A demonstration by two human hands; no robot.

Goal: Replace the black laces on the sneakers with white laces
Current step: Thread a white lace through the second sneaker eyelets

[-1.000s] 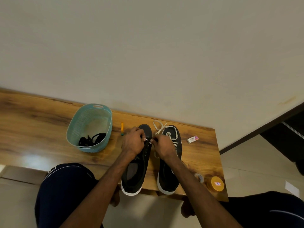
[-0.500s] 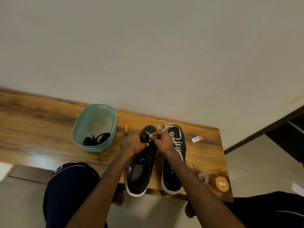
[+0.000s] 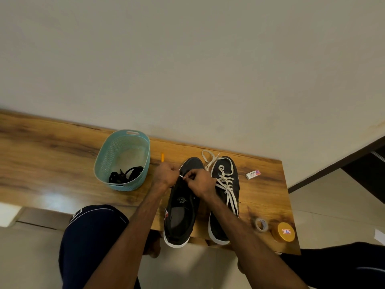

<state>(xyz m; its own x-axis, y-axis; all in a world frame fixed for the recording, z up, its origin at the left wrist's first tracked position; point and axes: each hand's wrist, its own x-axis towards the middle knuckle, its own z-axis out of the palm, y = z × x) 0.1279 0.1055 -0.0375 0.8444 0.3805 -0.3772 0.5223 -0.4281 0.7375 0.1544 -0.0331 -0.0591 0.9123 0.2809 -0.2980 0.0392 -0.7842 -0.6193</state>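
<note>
Head view. 2 black sneakers sit side by side on the wooden table (image 3: 52, 155), toes toward the wall, heels overhanging the near edge.

Unlaced sneaker (image 3: 181, 213): tongue exposed, with an "S" logo on it. Laced sneaker (image 3: 234, 174), just to its right: white lacing (image 3: 228, 185) crosses up the front, with loose ends trailing past the toe and back toward the heel.

Left hand (image 3: 165, 174) and right hand (image 3: 201, 182) meet over the unlaced sneaker's forefoot, knuckles up. The fingers of both are curled. A short white lace tip (image 3: 181, 176) spans the gap between them, pinched at each end (the exact contact under the fingers is hidden).

Black laces (image 3: 125, 176) lie bundled in the teal basket (image 3: 108, 155), left of the sneakers and apart from them. A yellow pencil stub (image 3: 162, 157) lies between the basket and the sneakers. A Camlin eraser (image 3: 253, 174) lies right of the laced sneaker. A tape roll (image 3: 261, 224) and a yellow-lidded tin (image 3: 283, 232) sit just beside each other at the table's near right corner.
</note>
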